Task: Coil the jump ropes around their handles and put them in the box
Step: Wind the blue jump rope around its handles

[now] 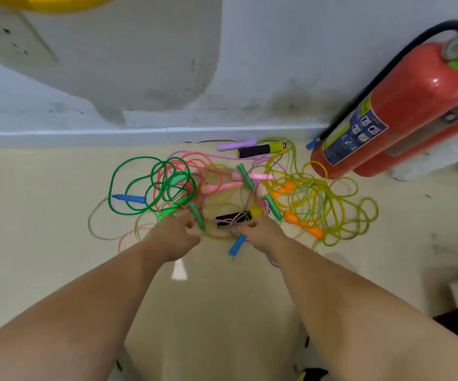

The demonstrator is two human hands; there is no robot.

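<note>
A tangle of jump ropes lies on the floor by the wall: a green rope point(128, 185) with a blue handle point(130, 199), pink handles point(222, 186), a yellow rope point(324, 199) with orange handles point(303, 224), and a black-and-yellow handle point(238, 216) with purple rope wound across it. My left hand point(178, 237) reaches in with loosely curled fingers, just short of a green handle point(198, 215). My right hand point(260, 232) pinches the purple rope point(273, 261) beside the black-and-yellow handle, above another blue handle point(237, 244). No box is in view.
A red fire extinguisher point(403, 105) leans at the right, touching the rope pile. A white wall and baseboard point(139, 133) close off the far side. A purple handle point(236, 145) and a second black-and-yellow handle point(263, 149) lie by the baseboard.
</note>
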